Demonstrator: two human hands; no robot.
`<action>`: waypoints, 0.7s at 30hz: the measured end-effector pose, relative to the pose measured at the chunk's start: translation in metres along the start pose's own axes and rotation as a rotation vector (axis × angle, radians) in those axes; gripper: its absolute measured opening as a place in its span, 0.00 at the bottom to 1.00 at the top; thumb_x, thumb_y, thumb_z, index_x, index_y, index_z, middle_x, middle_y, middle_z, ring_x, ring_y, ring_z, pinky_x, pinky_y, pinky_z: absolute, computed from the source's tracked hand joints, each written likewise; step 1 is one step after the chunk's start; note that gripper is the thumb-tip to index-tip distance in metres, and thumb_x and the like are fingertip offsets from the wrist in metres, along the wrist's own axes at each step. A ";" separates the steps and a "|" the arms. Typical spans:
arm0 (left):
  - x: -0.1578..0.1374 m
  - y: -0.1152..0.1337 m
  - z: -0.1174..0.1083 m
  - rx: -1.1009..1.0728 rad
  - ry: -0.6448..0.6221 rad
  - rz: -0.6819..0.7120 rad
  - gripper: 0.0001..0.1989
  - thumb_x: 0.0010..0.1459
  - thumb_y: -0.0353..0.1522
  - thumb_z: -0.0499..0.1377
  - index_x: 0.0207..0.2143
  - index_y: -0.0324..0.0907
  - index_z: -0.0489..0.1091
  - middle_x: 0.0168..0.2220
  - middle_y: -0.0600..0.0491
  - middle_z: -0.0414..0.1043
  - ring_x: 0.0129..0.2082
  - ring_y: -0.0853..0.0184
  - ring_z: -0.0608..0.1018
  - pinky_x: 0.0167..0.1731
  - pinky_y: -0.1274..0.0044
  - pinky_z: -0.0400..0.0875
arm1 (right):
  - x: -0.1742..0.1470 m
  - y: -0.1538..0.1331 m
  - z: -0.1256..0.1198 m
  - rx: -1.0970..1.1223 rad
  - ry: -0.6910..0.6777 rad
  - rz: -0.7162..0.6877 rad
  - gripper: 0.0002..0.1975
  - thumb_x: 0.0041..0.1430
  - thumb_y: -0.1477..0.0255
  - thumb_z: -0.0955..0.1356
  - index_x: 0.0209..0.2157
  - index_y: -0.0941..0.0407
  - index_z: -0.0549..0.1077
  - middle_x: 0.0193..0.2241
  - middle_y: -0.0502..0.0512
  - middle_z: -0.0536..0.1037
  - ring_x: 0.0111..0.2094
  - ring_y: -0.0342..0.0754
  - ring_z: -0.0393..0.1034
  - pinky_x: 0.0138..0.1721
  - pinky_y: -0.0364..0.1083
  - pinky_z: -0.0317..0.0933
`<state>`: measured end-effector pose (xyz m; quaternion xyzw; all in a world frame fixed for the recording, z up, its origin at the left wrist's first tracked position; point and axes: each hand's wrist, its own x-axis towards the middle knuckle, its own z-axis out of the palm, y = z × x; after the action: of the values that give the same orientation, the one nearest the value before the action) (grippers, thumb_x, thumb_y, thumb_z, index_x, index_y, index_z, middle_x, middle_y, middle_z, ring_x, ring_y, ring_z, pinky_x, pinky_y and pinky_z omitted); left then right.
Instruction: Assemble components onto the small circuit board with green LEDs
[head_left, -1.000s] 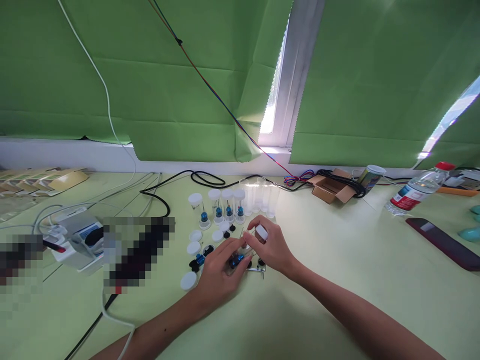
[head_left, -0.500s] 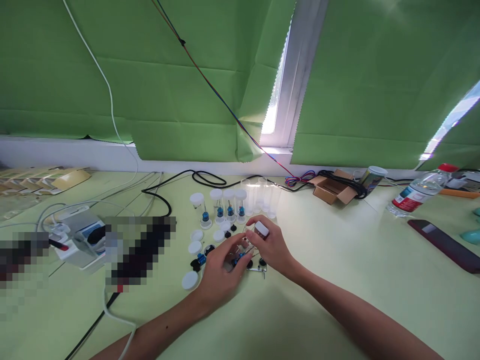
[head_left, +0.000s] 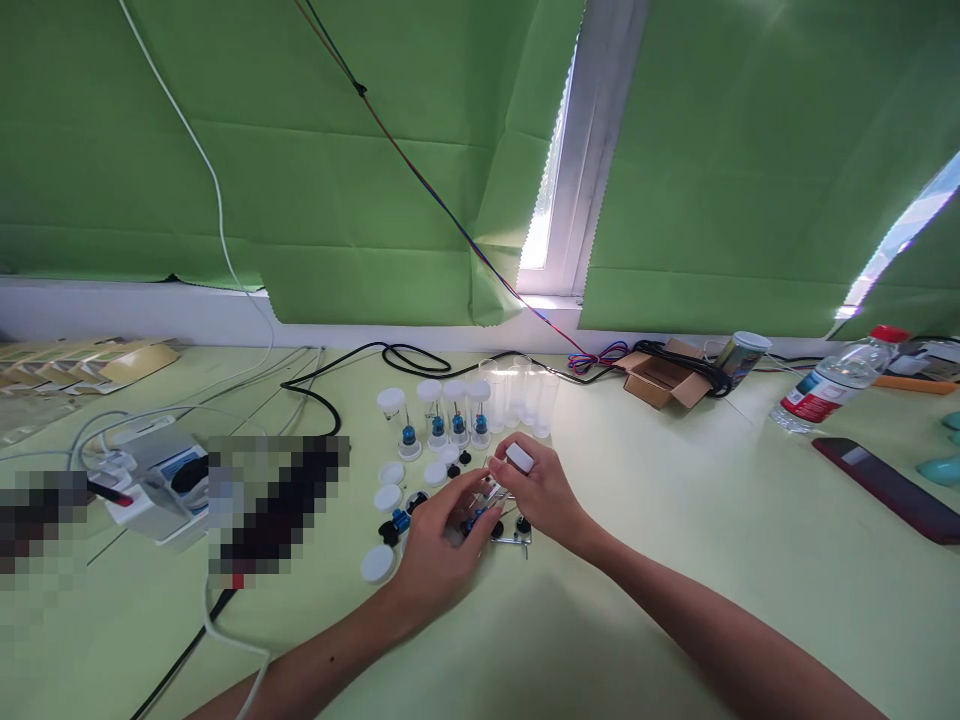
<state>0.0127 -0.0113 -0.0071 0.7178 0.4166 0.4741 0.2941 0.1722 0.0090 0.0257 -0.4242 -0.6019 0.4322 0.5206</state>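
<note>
Across the smooth pale-green tabletop [head_left: 675,590] we go, with both hands close together mid-table! The left hand [head_left: 442,530] curls thumb and fingers part-open around a clear plastic tube [head_left: 489,494], a blue part [head_left: 471,522] showing at its near end; the right hand [head_left: 546,492] sits pinched tight at the far end, a small white block-shaped piece [head_left: 520,459] in its grip. Danger here: slick plastic could well slip if that left thumb relaxes, and too hard a push from the right might knock it askew. Just beyond, four upright white-capped clear cylinders [head_left: 455,412] look easily toppled by a stray knuckle. Loose round white lids [head_left: 377,564] crowd the left side, a slim silvery rod [head_left: 514,541] lies between the hands, and tiny black knobs [head_left: 465,457] could scatter if brushed.
</note>
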 end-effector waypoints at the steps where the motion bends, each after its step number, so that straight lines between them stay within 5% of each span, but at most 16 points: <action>1: 0.000 0.000 0.000 0.000 0.001 -0.003 0.17 0.59 0.35 0.61 0.51 0.44 0.70 0.42 0.48 0.78 0.38 0.62 0.80 0.40 0.70 0.77 | 0.000 -0.001 0.000 0.002 -0.003 0.003 0.12 0.58 0.62 0.67 0.29 0.55 0.66 0.20 0.46 0.69 0.21 0.42 0.62 0.21 0.41 0.55; 14: 0.004 0.008 -0.005 0.096 0.048 0.033 0.17 0.60 0.34 0.59 0.52 0.46 0.67 0.45 0.49 0.76 0.40 0.63 0.78 0.40 0.69 0.76 | 0.003 -0.024 -0.003 -0.117 0.042 -0.057 0.12 0.55 0.63 0.70 0.37 0.54 0.69 0.17 0.41 0.60 0.18 0.40 0.53 0.18 0.40 0.50; 21: 0.006 0.010 -0.007 0.147 0.140 0.112 0.14 0.62 0.32 0.57 0.51 0.47 0.65 0.49 0.49 0.68 0.43 0.65 0.74 0.45 0.69 0.72 | 0.021 -0.036 -0.019 -0.185 0.184 -0.192 0.14 0.53 0.62 0.71 0.35 0.55 0.68 0.26 0.47 0.68 0.22 0.41 0.58 0.23 0.42 0.57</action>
<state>0.0104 -0.0111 0.0063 0.7247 0.4290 0.5069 0.1841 0.1869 0.0212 0.0674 -0.4485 -0.6268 0.2826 0.5711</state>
